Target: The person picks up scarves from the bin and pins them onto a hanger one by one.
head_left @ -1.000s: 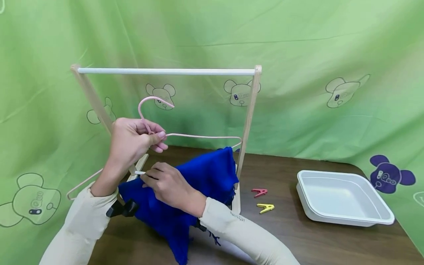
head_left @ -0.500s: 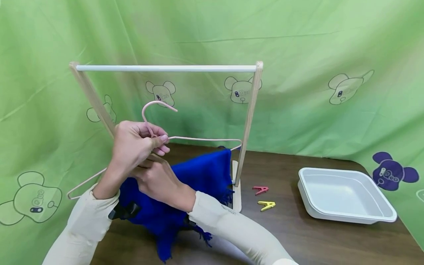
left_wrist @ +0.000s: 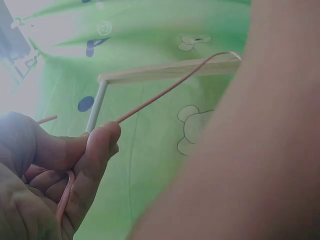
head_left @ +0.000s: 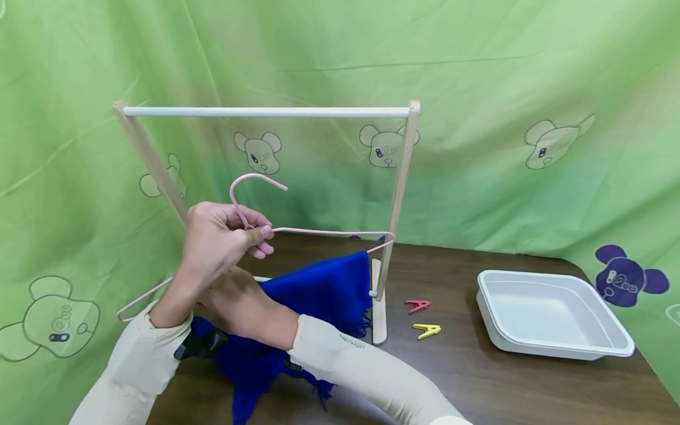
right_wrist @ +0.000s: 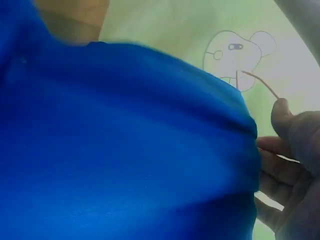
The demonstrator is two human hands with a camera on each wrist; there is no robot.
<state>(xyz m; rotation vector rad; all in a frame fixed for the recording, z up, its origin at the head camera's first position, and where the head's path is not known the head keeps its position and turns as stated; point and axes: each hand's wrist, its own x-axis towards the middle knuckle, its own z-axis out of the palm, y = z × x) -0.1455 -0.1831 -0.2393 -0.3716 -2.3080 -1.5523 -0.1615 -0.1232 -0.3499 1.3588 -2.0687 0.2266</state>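
The left hand (head_left: 220, 239) has its fingers (left_wrist: 97, 150) and thumb pinched round the neck of a thin pink wire hanger (head_left: 319, 231), just under its hook; the hanger is held in the air, tilted, in front of a drying rack (head_left: 265, 111). The hanger is slim, smooth, round rod bent into a curved hook and a long shoulder line. Below and partly behind that hand, the right hand (head_left: 234, 301) lies against a bright blue cloth (head_left: 324, 289); its fingers are hidden by the left forearm and the cloth, so I cannot tell whether they grasp the fabric. The cloth is soft and felt-like, with a short fringe along its edge; it hangs beneath the hanger's right shoulder and drapes down to the counter (head_left: 478, 378). Both arms wear cream sleeves; small print on the right sleeve is too small to read.

The rack has pale wooden uprights and a white round rail. The counter is dark wood grain. On it, right of the rack's foot, lie a red clothes peg (head_left: 417, 305) and a yellow clothes peg (head_left: 427, 330), near each other. Further right sits a white rectangular plastic tub (head_left: 611, 348). Behind hangs a green sheet (head_left: 478, 88) printed with bear outlines.
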